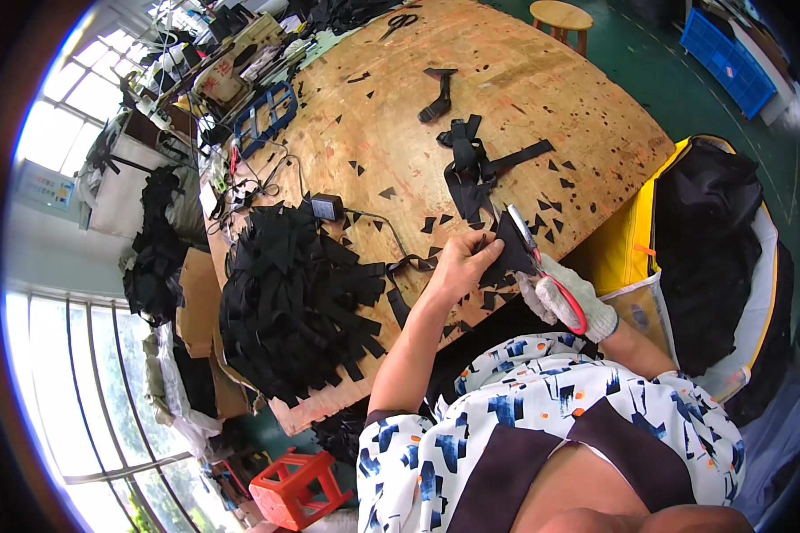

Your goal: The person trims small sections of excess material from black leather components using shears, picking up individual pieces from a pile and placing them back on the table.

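Observation:
Near the table's front edge, my bare left hand (464,265) pinches a piece of black fabric (512,252) between thumb and fingers. My right hand (567,298), in a pale knitted glove, grips red-handled scissors (571,307). Their metal blades point away from me, up beside the fabric. Just beyond my hands lies a small bundle of black strips (471,169). Small black triangular scraps (542,220) are scattered around it. To the left of my left forearm spreads a large heap of black fabric strips (284,293).
The worn wooden table (373,133) carries a black power adapter (326,207) with its cord and, far off, black-handled scissors (402,21). At right stands a yellow-edged bag (642,240) holding black material. A red stool (298,489) and a wooden stool (562,16) flank the table.

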{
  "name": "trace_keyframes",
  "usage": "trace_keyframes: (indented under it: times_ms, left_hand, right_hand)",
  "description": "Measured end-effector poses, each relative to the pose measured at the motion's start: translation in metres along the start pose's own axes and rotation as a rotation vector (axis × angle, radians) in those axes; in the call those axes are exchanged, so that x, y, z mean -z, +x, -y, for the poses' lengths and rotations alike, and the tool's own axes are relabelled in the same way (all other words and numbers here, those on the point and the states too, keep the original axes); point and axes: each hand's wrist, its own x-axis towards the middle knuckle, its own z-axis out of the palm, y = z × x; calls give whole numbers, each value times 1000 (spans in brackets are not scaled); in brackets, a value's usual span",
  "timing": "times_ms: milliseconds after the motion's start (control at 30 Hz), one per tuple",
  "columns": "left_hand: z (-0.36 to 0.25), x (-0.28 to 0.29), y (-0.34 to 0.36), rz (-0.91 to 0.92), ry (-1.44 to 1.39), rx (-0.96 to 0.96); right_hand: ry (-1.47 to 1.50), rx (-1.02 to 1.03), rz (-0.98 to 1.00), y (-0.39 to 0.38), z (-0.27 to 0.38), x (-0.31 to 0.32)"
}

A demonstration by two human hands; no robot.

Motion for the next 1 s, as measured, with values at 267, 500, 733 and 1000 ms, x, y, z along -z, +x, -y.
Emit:
trace_keyframes:
  times_ms: [267, 500, 733, 1000]
  left_hand:
    - [-3, 3, 3, 29, 2, -14]
    - [-6, 0, -2, 78, -52, 160]
    - [-11, 1, -4, 54, -133, 195]
    - [-17, 28, -22, -329, -285, 48]
  right_hand:
    - [580, -366, -56, -2, -2, -2]
    - [529, -333, -32, -5, 6, -4]
    - [1145, -643, -3, 1, -16, 7]
    - [626, -161, -81, -1, -1, 13]
